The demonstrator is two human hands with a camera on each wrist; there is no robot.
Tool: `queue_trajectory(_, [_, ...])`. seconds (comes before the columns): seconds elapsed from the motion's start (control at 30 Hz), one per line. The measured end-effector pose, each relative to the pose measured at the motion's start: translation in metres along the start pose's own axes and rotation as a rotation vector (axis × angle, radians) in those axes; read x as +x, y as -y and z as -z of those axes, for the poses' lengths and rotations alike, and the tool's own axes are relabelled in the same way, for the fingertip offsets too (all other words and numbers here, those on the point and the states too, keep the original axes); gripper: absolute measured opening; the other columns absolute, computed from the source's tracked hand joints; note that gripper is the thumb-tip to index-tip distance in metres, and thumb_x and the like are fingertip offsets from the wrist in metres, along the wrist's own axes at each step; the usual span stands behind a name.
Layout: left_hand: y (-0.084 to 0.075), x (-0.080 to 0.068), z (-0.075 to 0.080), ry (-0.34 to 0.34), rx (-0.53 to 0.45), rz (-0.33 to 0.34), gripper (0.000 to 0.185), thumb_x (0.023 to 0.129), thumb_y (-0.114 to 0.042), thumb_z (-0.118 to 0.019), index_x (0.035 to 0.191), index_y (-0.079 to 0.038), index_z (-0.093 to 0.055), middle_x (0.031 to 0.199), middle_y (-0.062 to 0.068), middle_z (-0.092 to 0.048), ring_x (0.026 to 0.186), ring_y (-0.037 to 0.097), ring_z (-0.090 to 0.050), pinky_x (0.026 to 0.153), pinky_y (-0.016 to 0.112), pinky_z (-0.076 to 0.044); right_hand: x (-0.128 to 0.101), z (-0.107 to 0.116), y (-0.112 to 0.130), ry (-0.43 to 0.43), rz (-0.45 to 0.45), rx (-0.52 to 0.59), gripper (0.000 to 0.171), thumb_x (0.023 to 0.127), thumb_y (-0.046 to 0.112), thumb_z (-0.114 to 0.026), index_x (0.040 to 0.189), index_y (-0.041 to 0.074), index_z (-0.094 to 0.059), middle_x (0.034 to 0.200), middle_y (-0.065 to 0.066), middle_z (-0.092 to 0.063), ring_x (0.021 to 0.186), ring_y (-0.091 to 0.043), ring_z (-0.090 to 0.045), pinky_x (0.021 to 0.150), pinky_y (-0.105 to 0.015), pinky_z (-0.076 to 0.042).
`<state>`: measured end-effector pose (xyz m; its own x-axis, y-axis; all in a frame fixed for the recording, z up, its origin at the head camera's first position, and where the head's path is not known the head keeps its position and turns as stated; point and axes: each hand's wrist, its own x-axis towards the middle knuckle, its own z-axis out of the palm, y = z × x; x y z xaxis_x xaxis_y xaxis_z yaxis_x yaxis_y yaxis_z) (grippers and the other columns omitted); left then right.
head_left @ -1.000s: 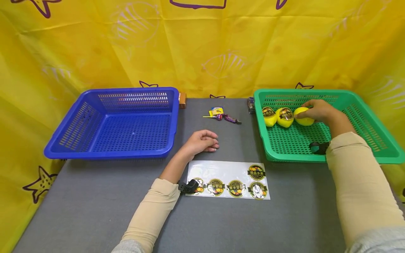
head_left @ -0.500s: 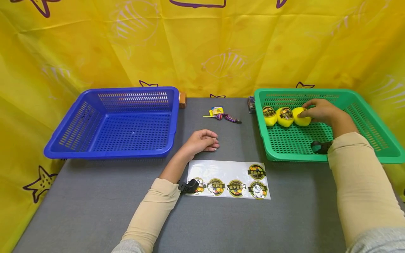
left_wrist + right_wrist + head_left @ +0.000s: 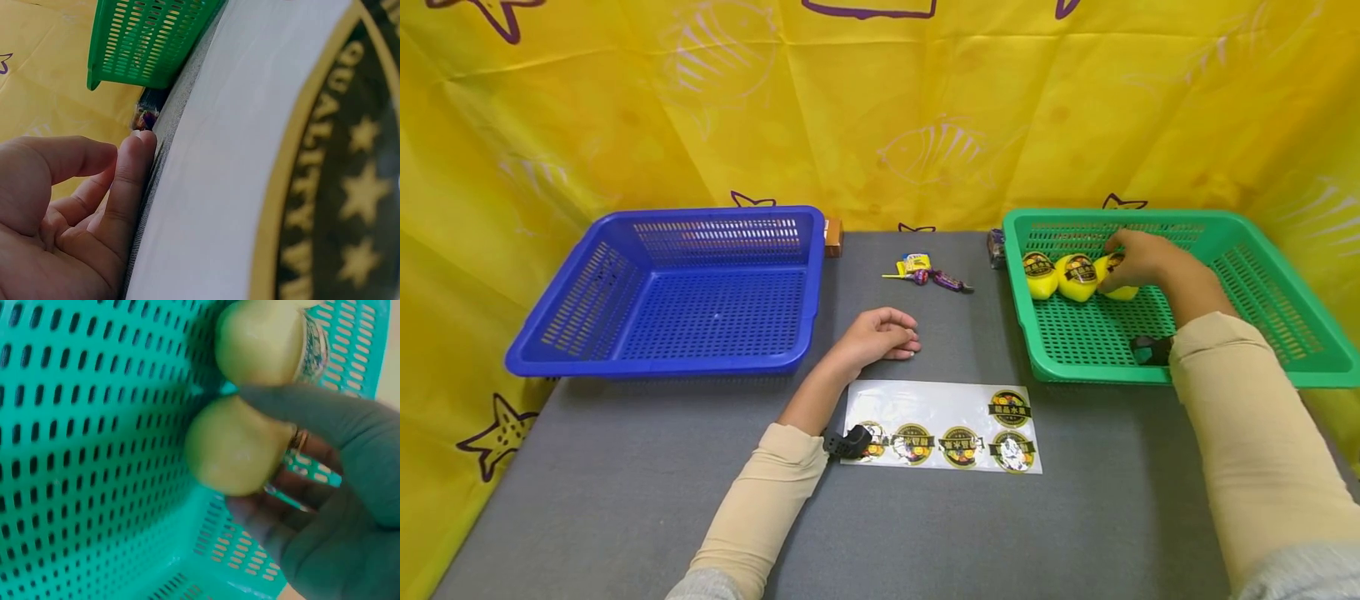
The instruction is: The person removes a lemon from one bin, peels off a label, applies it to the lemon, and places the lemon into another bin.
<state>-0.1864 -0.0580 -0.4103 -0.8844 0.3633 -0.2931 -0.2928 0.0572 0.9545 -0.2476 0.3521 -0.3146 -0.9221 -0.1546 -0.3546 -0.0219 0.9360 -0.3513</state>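
Note:
Three yellow lemons lie in a row along the left part of the green basket [image 3: 1097,371]. Round black-and-gold stickers show on the left lemon [image 3: 1041,286], the middle lemon [image 3: 1077,290] and the right lemon [image 3: 231,450]. My right hand [image 3: 1150,262] holds the right lemon from above, thumb on one side and fingers on the other. Part of that lemon is hidden behind the hand. My left hand [image 3: 880,337] rests on the grey table, fingers loosely curled and holding nothing. Just in front of it lies a white sticker sheet [image 3: 925,400] with several round stickers.
A blue basket [image 3: 658,367] stands at the left. Between the baskets lie wrapped candies [image 3: 917,271] and a lollipop [image 3: 920,277]. A brown box [image 3: 832,238] sits beside the blue basket, and a dark wrapped item [image 3: 996,248] beside the green one. A yellow cloth [image 3: 880,108] hangs behind.
The right lemon has shifted slightly left against the middle one, and its sticker has come into view. My right hand has moved left with it. The left hand stays still.

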Motion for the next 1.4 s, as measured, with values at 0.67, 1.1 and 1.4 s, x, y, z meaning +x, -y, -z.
queue_trajectory(0.67, [0.0, -0.001, -0.003, 0.001, 0.002, -0.003, 0.022, 0.098, 0.003, -0.057, 0.119, 0.008, -0.059, 0.102, 0.02, -0.07, 0.083, 0.017, -0.07, 0.076, 0.029, -0.06, -0.012, 0.005, -0.032, 0.046, -0.122, 0.463, 0.082, 0.103, 0.04, -0.054, 0.153, -0.013, -0.015, 0.149, -0.043, -0.019, 0.129, -0.056, -0.038, 0.103, -0.056, -0.044])
queue_trajectory(1.1, [0.001, 0.0, -0.003, -0.001, 0.012, 0.007, 0.022, 0.098, 0.002, -0.058, 0.119, 0.008, -0.06, 0.103, 0.02, -0.07, 0.084, 0.018, -0.071, 0.076, 0.03, -0.06, -0.007, 0.001, -0.012, -0.033, -0.11, 0.102, 0.057, 0.095, 0.036, -0.066, 0.112, -0.019, -0.063, 0.095, -0.031, -0.064, 0.082, -0.039, -0.065, 0.072, -0.051, -0.056])
queue_trajectory(1.4, [0.001, 0.001, -0.001, -0.014, 0.022, 0.01, 0.022, 0.097, 0.001, -0.059, 0.118, 0.007, -0.06, 0.102, 0.018, -0.07, 0.084, 0.017, -0.071, 0.077, 0.03, -0.06, 0.004, 0.001, -0.009, 0.0, -0.135, 0.101, 0.048, 0.095, 0.037, -0.065, 0.089, -0.011, -0.068, 0.073, -0.015, -0.06, 0.075, -0.035, -0.06, 0.068, -0.047, -0.054])
